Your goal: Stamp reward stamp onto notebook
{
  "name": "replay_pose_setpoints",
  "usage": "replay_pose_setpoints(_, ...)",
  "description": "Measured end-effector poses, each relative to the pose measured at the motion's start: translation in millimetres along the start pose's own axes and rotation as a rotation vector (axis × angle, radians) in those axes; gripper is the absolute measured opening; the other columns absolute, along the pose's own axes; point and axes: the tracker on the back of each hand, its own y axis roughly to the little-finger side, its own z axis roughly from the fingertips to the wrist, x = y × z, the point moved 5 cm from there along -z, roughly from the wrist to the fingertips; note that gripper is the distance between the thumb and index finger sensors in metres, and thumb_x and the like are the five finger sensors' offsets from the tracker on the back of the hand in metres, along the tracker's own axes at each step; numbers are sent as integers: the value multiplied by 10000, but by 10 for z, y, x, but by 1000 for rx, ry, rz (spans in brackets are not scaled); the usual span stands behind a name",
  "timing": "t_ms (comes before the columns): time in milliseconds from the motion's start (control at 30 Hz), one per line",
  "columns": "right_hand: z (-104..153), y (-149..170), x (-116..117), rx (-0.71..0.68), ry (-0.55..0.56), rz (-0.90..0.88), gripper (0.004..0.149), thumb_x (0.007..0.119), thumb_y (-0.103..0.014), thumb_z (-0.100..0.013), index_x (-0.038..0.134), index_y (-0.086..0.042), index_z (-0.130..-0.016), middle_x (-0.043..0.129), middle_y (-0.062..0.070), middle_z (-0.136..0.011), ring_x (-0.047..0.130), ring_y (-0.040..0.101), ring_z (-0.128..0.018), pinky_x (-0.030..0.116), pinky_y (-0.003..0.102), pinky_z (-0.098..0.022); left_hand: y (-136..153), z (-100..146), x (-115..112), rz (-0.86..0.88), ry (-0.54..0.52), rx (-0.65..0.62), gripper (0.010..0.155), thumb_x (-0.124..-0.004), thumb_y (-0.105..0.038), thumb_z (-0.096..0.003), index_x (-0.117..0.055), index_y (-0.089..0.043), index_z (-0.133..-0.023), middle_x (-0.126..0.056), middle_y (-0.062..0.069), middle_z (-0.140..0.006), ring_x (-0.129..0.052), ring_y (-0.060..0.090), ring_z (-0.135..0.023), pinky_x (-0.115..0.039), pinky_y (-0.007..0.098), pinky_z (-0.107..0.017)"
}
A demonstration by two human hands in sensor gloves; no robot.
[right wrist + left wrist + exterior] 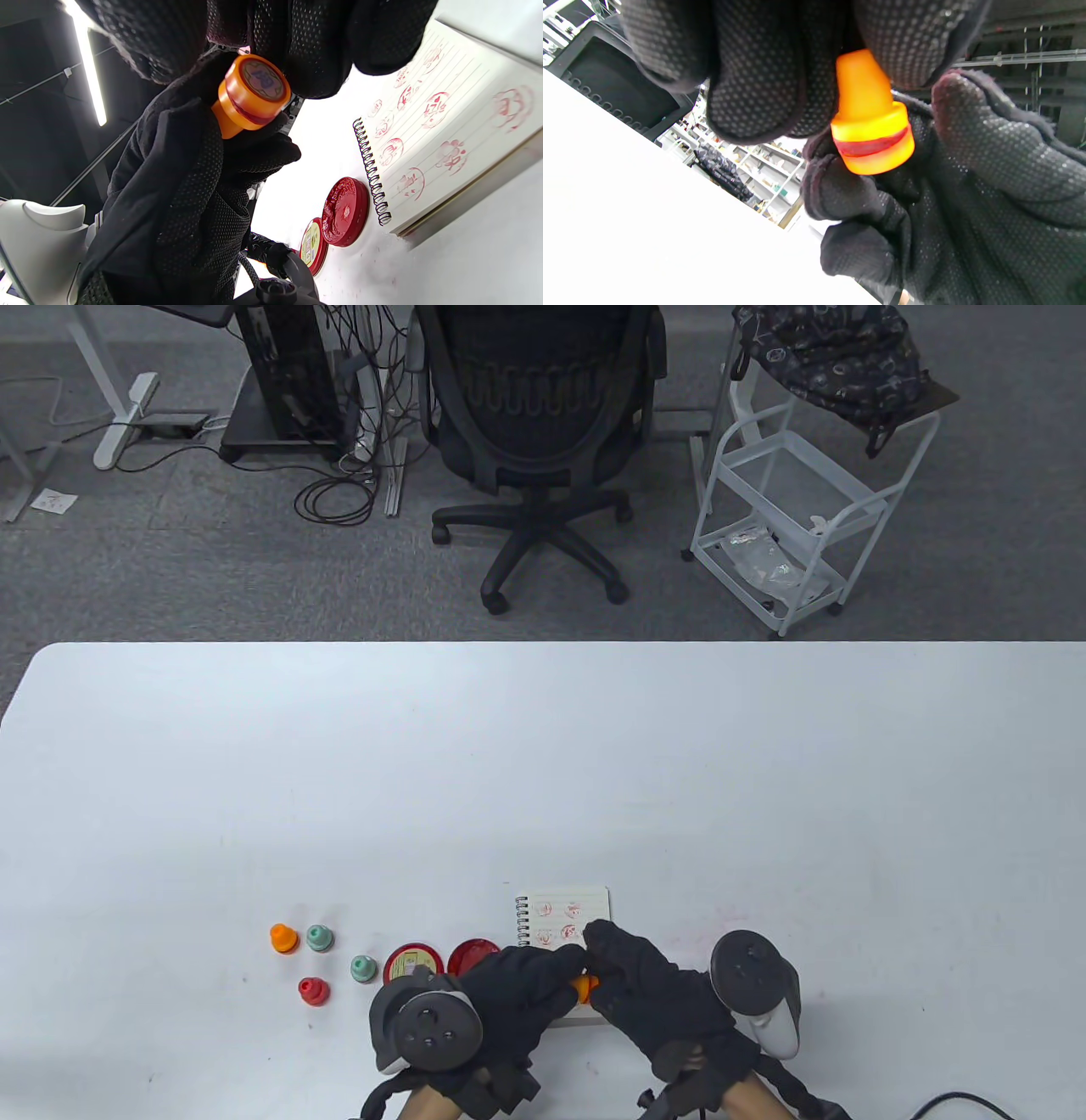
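An orange stamp (584,984) is held between both hands, low over the near part of the spiral notebook (562,912). My left hand (564,977) grips its narrow handle, as the left wrist view shows (840,80). My right hand (604,960) pinches its wide end, which has a red band (871,146) and a round label face (261,78). In the right wrist view my right hand (292,70) closes around that end. The open notebook page (449,123) carries several red stamp prints.
An open red ink pad (473,956) and its lid (413,965) lie just left of the notebook. Further left stand an orange stamp (282,937), two green stamps (319,937) (363,968) and a red stamp (312,990). The white table (543,772) stretches beyond.
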Motion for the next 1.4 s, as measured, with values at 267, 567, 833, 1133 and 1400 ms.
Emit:
replay_pose_setpoints(267,-5,26,29,10,-25,-3,647,772,-392,-434,562,-167,-1002,657,111,-962,821,367,-798,718,522,-594,-14,-11,-29,-44,41,-16,470,-844,-322,-470,-913,-112,-885,-1005,105,-745,-1026,307,-540,-825,517,-505)
replay_pose_setpoints(567,-5,46,48,23,-39,13,648,771,-394,-434,562,-163,-1003,659,115,-961,820,373,-796,715,524,-593,-25,-16,-61,-73,77,-24,470,-842,-327,-471,-915,-105,-879,-1011,101,-736,-1030,304,-531,-827,515,-502)
replay_pose_setpoints(833,-4,70,64,40,-53,22,643,771,-392,-434,573,-155,-999,668,120,-955,828,376,-786,716,528,-589,-40,-20,-104,-90,105,-31,474,-843,-329,-471,-915,-90,-874,-1013,101,-730,-1031,303,-526,-829,514,-498)
replay_pose_setpoints(1133,-7,63,66,43,-44,27,630,762,-392,-439,584,-153,-994,678,122,-948,830,380,-781,720,527,-582,-42,-26,-112,-91,111,-33,472,-842,-331,-470,-917,-94,-872,-1014,100,-728,-1030,303,-526,-829,514,-498)
replay_pose_setpoints(1400,5,40,-49,44,13,50,622,751,-399,-446,593,-151,-995,676,132,-952,818,397,-784,706,539,-580,-55,-22,-70,-85,84,-43,469,-844,-328,-469,-920,-102,-873,-1014,100,-729,-1030,304,-527,-829,515,-499)
